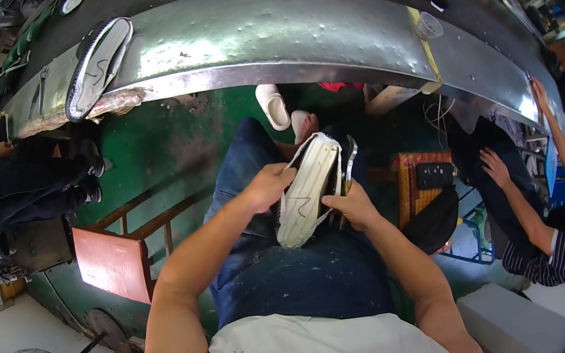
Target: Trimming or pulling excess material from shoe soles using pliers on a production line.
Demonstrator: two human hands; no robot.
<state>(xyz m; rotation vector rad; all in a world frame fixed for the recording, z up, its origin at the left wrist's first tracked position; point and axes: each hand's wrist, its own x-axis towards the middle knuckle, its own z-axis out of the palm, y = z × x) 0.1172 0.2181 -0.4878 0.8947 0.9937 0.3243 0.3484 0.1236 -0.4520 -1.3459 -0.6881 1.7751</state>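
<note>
Left hand (pixel 266 187) and right hand (pixel 349 205) grip a white-soled shoe (pixel 309 191) over the lap — fingers curled round its edges, the upper hidden behind the sole.

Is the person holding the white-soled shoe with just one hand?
No: both the left hand and the right hand grip the white-soled shoe over the lap.

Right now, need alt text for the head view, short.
A seated person in jeans holds a white-soled shoe over the lap, sole up, left hand at its side and right hand gripping it from the right with a dark shoe behind. Ahead runs a metal conveyor edge with another shoe lying on it; other workers sit on both sides.
</note>
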